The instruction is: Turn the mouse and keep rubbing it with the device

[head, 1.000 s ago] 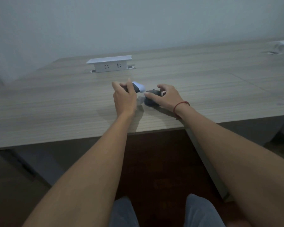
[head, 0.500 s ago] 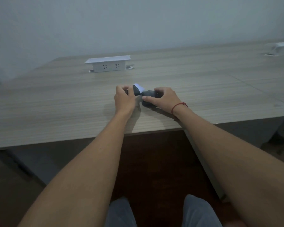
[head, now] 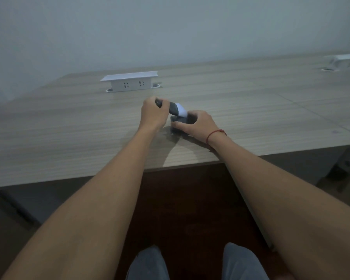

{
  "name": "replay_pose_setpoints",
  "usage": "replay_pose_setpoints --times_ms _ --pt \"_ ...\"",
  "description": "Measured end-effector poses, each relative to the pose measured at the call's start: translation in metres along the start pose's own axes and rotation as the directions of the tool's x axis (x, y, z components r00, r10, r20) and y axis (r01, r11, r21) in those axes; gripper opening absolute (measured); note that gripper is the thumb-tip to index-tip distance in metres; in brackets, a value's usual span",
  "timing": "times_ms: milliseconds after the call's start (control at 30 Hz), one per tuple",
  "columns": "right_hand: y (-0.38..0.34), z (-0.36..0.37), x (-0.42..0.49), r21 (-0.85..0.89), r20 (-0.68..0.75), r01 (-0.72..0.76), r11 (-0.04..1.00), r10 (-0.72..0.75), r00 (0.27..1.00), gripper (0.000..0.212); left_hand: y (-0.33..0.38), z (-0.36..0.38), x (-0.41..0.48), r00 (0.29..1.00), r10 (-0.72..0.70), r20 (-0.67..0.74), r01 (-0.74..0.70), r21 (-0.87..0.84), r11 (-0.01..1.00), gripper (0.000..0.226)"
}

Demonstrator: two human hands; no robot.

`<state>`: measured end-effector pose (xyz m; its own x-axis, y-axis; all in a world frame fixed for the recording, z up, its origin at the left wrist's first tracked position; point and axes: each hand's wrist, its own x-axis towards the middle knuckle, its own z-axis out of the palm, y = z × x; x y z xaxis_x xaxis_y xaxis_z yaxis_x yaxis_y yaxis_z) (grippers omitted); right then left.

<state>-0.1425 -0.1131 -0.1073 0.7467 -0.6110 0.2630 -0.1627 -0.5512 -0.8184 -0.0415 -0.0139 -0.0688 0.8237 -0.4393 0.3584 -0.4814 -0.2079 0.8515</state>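
A person's two bare arms reach over a wooden desk (head: 69, 134). The left hand (head: 153, 115) curls its fingers around a dark tool (head: 173, 109) with a white tip, held tilted. The right hand (head: 198, 124) curls over a dark block (head: 178, 123) on the desk, just beside the tool. A white socket box (head: 130, 81) stands behind both hands.

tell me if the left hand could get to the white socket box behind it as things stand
Probably yes. The left hand grips a dark device, so it is occupied, but the table between it and the white socket box lies bare, leaving the path free.
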Motion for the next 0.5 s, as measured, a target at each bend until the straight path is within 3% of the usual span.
replay_pose_setpoints --times_ms 200,333,500 --pt "0.001 0.002 0.003 -0.004 -0.013 -0.027 1.000 0.027 1.000 0.054 0.024 -0.007 0.004 0.998 0.051 0.040 -0.058 0.206 0.977 0.045" --pt "0.001 0.001 0.002 0.032 0.007 -0.048 0.998 0.048 0.999 0.052 0.034 -0.007 0.005 0.994 0.027 0.104 -0.053 0.258 0.965 0.047" --pt "0.001 0.001 0.002 0.002 -0.007 -0.051 0.999 0.051 0.999 0.052 0.031 -0.005 -0.001 0.998 0.064 0.003 -0.063 0.199 0.978 0.035"
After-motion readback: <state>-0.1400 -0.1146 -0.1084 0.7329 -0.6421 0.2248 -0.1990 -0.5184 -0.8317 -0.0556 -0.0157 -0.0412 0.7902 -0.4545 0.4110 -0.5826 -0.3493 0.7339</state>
